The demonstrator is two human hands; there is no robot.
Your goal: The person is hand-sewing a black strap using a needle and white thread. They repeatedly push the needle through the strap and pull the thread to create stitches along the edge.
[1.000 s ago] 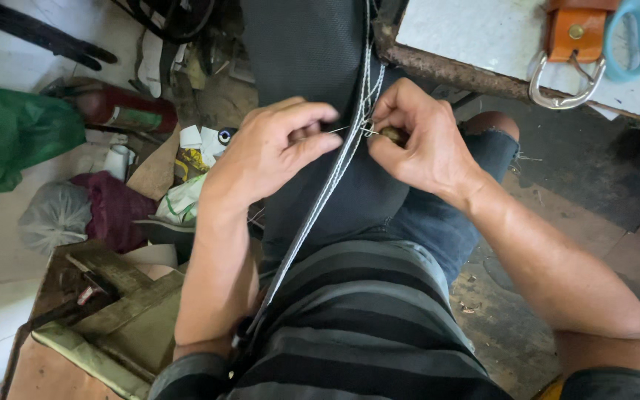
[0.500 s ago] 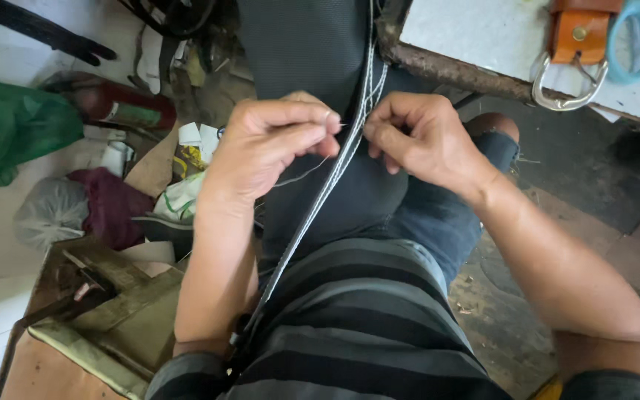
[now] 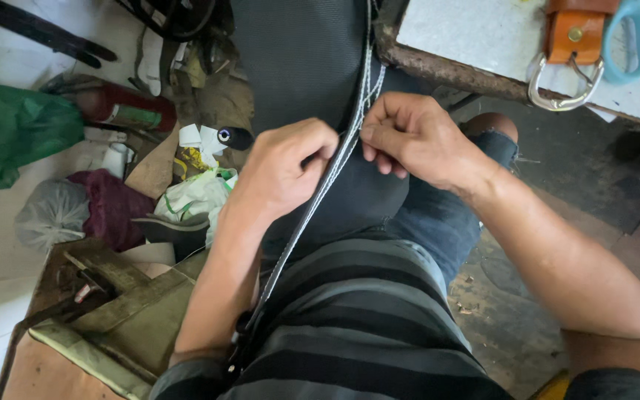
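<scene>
A large black fabric panel (image 3: pixel 301 67) lies over my lap and runs up out of the top of the view. A grey stitched edge strip (image 3: pixel 312 211) runs down its middle toward my striped shirt. My left hand (image 3: pixel 287 170) is closed on the strip and fabric from the left. My right hand (image 3: pixel 409 137) pinches the strip's edge with thumb and fingers just right of it. What the right fingertips hold besides the strip is too small to tell.
A worn table edge (image 3: pixel 446 67) at upper right carries an orange leather strap with a metal ring (image 3: pixel 568 52) and a light blue handle (image 3: pixel 631 44). On the floor at left lie a green bag (image 3: pixel 12 133), a red canister (image 3: pixel 124 107), a maroon bundle (image 3: pixel 109 207) and scraps.
My hands have drawn a little apart along the strip. The right hand has lifted from flat on the fabric to a pinch at the strip's edge; the left hand has curled tighter.
</scene>
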